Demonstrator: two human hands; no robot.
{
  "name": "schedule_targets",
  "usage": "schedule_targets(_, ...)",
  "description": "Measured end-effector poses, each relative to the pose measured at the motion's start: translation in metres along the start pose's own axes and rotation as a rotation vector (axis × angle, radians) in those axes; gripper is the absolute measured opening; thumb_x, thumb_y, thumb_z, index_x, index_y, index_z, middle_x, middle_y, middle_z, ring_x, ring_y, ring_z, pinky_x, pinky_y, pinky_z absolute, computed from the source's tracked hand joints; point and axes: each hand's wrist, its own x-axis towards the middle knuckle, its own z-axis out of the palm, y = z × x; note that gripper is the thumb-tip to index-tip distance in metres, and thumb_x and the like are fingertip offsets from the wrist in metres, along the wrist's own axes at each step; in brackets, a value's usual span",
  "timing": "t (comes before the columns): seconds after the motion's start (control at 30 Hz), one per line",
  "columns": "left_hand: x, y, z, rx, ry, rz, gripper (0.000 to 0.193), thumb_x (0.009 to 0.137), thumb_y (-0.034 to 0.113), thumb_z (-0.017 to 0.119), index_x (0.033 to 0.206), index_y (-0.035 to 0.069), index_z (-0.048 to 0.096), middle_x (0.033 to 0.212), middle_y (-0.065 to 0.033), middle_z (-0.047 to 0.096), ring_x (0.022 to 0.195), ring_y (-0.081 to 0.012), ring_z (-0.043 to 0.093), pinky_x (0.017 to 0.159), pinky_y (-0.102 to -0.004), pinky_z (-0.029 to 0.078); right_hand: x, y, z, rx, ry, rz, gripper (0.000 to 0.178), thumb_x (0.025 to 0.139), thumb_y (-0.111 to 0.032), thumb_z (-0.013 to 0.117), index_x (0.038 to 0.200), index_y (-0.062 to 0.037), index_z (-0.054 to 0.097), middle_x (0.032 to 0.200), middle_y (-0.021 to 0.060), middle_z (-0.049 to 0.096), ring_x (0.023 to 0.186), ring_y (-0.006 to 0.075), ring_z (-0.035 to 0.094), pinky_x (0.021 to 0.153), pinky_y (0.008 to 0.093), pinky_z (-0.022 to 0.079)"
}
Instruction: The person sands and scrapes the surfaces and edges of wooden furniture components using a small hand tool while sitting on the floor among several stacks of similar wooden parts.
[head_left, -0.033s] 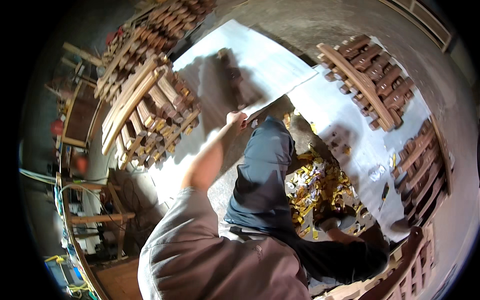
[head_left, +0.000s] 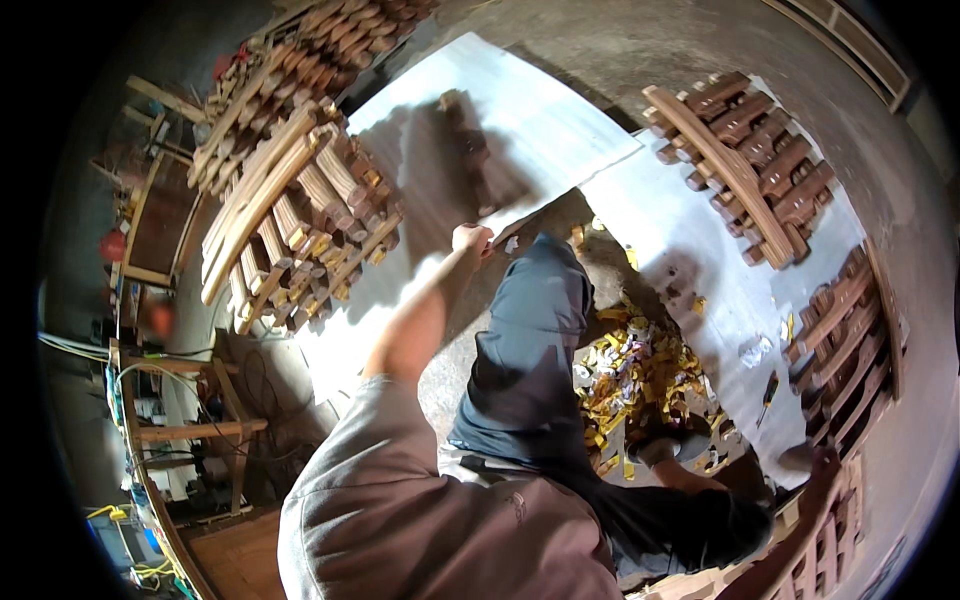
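Observation:
My left hand (head_left: 472, 240) is closed at the near edge of a white sheet (head_left: 550, 110), which runs from the fist toward the far right. On that sheet lies a dark wooden piece (head_left: 467, 150), partly in shadow. Far off to the right, my right hand (head_left: 824, 460) is in shade beside a stack of dark brown wooden pieces (head_left: 840, 345); its fingers do not show clearly. A screwdriver-like tool (head_left: 768, 398) lies near it on a second white sheet (head_left: 640, 215).
Lighter wooden pieces are stacked (head_left: 300, 215) at the left. Another brown stack (head_left: 740, 165) stands at far right. Yellow and white scraps (head_left: 640, 370) litter the floor by my foot. Cables and a wooden stand (head_left: 190, 432) are at left; pale slats (head_left: 835, 525) lie near right.
The whole view has shifted very slightly. My left hand keeps its place at the sheet's edge, and the stacks stay as they were.

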Motion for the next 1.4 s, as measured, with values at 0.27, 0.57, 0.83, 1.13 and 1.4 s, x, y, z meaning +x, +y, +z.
schedule_targets(0.27,0.065,0.035,0.052,0.683,0.100,0.212,0.078,0.075,0.060,0.069,0.125,0.002,0.061,0.129,-0.0237,0.060,0.124,-0.0346,0.056,0.102,-0.0420,0.045,-0.004,-0.115,0.116,-0.234,-0.285,-0.133,0.020,0.087,-0.022,0.065,0.084,-0.0028,0.068,0.070,0.0197,0.066,0.069,0.0361,0.067,0.064,0.0421,0.052)
schedule_targets(0.57,0.222,0.011,0.028,0.090,-0.258,0.155,0.027,0.073,0.024,0.074,0.086,0.002,0.067,0.083,-0.0081,0.067,0.077,-0.0185,0.063,0.069,-0.0345,0.051,-0.007,-0.127,0.156,-0.074,-0.412,0.010,0.027,0.083,-0.024,0.067,0.086,0.0026,0.066,0.075,0.0220,0.066,0.075,0.0365,0.068,0.065,0.0431,0.051)
schedule_targets(0.83,0.059,0.118,0.057,-0.670,-0.965,-0.132,0.029,0.079,0.009,0.069,0.107,0.001,0.064,0.097,-0.0132,0.067,0.092,-0.0314,0.065,0.085,-0.0508,0.054,-0.008,-0.127,0.162,0.054,-0.433,-0.028,0.023,0.084,-0.022,0.069,0.092,0.0006,0.069,0.066,0.0144,0.065,0.061,0.0209,0.065,0.059,0.0364,0.050)
schedule_targets(1.13,-0.159,0.240,0.054,-0.466,-0.951,0.283,0.052,0.079,0.004,0.074,0.125,0.002,0.049,0.104,-0.0126,0.062,0.083,-0.0253,0.065,0.079,-0.0404,0.057,-0.007,-0.227,0.115,0.479,0.008,-0.408,0.020,0.087,-0.015,0.071,0.098,0.0016,0.070,0.072,0.0013,0.064,0.066,0.0065,0.052,0.061,0.0241,0.044)
schedule_targets(1.4,-0.273,0.129,0.148,-0.097,-0.863,0.503,0.073,0.067,-0.005,0.079,0.130,-0.005,0.042,0.101,-0.0131,0.063,0.083,-0.0204,0.065,0.074,-0.0344,0.055,-0.017,-0.381,0.062,0.614,0.198,-0.626,0.024,0.080,-0.010,0.079,0.101,0.0010,0.071,0.086,0.0065,0.071,0.074,0.0089,0.058,0.069,0.0258,0.050)
